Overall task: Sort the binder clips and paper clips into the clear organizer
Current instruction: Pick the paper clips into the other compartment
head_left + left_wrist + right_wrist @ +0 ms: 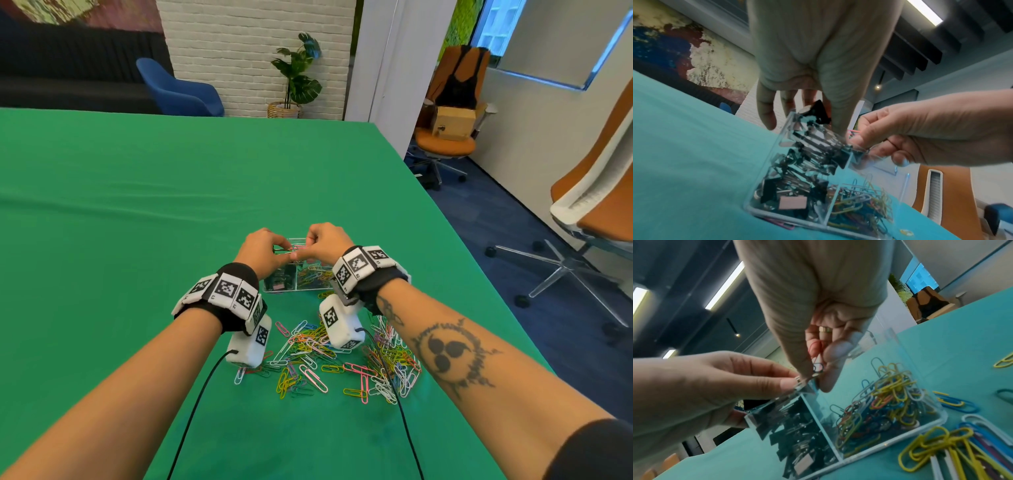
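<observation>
The left hand (260, 251) pinches a binder clip (819, 112). At its 3 o'clock, the right hand (323, 245) pinches a pink paper clip (300, 246) above the clear organizer (310, 289) on the desk (137, 205). The snagged clips could spring loose and land in the wrong side.

White brick wall (253, 51), blue chair (178, 89), potted plant (296, 78), orange office chairs (448, 102), blue carpet (513, 240).

Head view: both hands cover the far half of the clear organizer (295, 287); pinched items too small to identify. Right wrist view: paper clip pile (953, 454) cut off at 5 o'clock edge
</observation>
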### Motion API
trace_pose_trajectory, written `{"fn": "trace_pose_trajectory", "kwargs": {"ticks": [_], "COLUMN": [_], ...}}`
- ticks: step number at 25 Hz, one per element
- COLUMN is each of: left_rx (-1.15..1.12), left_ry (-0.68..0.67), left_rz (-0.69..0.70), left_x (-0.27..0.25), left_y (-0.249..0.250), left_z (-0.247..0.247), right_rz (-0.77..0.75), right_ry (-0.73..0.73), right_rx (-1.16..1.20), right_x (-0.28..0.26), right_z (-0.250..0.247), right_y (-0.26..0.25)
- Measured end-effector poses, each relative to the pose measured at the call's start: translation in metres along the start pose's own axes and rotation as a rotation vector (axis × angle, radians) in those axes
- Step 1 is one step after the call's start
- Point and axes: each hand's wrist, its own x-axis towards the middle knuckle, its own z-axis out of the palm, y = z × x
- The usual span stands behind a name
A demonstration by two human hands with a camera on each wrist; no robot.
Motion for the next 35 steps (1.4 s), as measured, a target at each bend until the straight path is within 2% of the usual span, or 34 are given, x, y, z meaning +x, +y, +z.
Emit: {"fn": "trace_pose_trajectory", "kwargs": {"ticks": [4,10,14,19,24,30,35], "left_rx": [0.029,-0.005,-0.063,-0.184,-0.189,-0.167,-0.176], "left_ry": [0.012,0.027,0.011,0.048,0.102,0.122,0.153], "left_rz": [-0.008,-0.017,-0.034,-0.073,-0.046,-0.058,-0.056], "left_x": [0.000,-0.002,-0.002,-0.004,-0.007,-0.004,-0.005], "left_y": [0.000,0.005,0.009,0.013,0.012,0.012,0.012], "left_z": [0.001,0.006,0.004,0.006,0.012,0.012,0.012], "right_rz": [0.004,0.022,-0.022,-0.084,0.028,0.056,0.067], "right_ry": [0.084,0.043,0.066,0.060,-0.065,-0.020,-0.051], "right_rx": [0.054,0.200,0.140,-0.104,0.130,0.330,0.491], "right_x": [0.000,-0.002,0.000,-0.002,0.000,0.000,-0.002], "right_z": [0.006,0.001,0.001,-0.019,-0.020,-0.010,-0.018], "right_y": [0.005,0.014,0.016,0.009,0.016,0.021,0.027]}}
